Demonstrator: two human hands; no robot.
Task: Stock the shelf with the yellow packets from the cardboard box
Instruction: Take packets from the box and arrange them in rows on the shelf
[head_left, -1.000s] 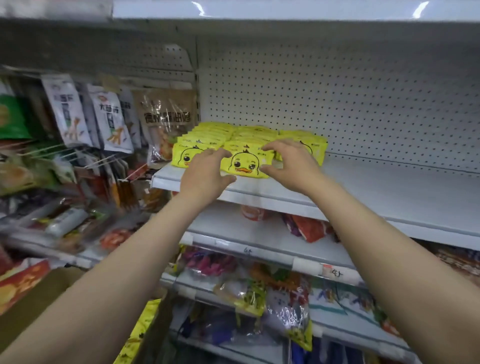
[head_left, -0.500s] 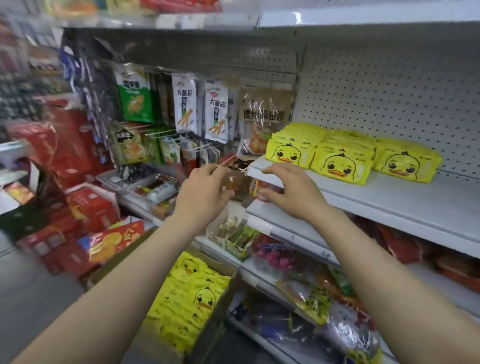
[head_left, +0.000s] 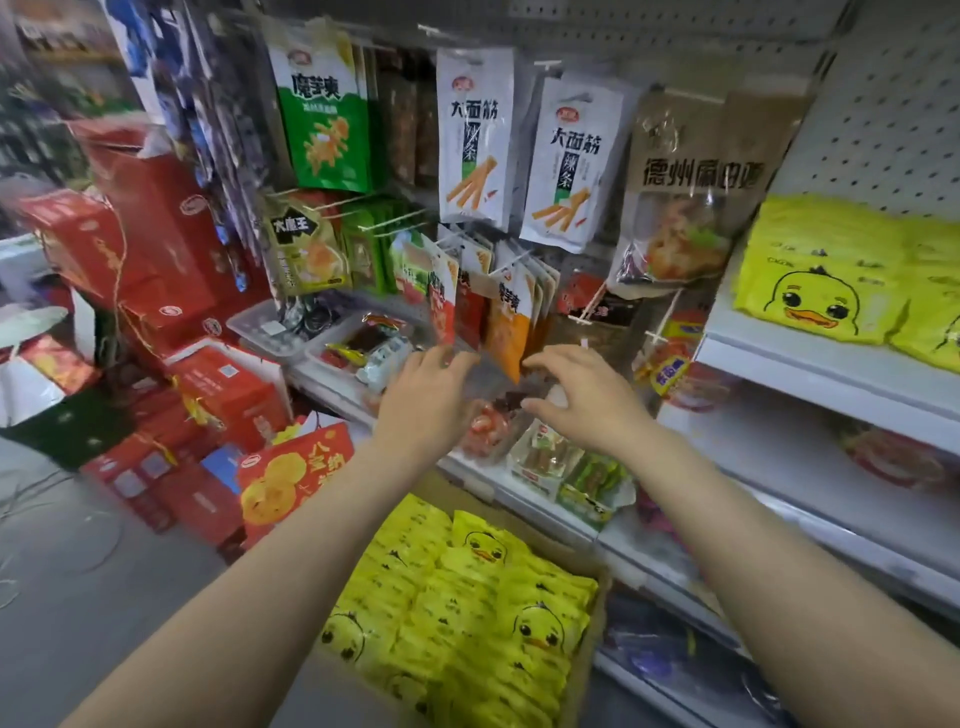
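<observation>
Yellow duck-face packets (head_left: 826, 280) lie stacked on the white shelf (head_left: 810, 374) at the right edge. Below my arms a cardboard box (head_left: 587, 654) holds several more yellow packets (head_left: 467, 613). My left hand (head_left: 423, 395) and my right hand (head_left: 576, 397) hover empty in mid-air, a little apart, left of the shelf and above the box. Both hands have loosely curved fingers and hold nothing.
Snack bags (head_left: 475, 140) hang on pegs behind my hands. Trays of small snacks (head_left: 566, 467) sit on the lower shelf under them. Red gift boxes (head_left: 171, 291) pile up on the floor at left. Lower shelves at right carry more bagged goods.
My hands left the stacked packets on the shelf and drew back left and down. The view swung left and downward, bringing the box of packets into sight.
</observation>
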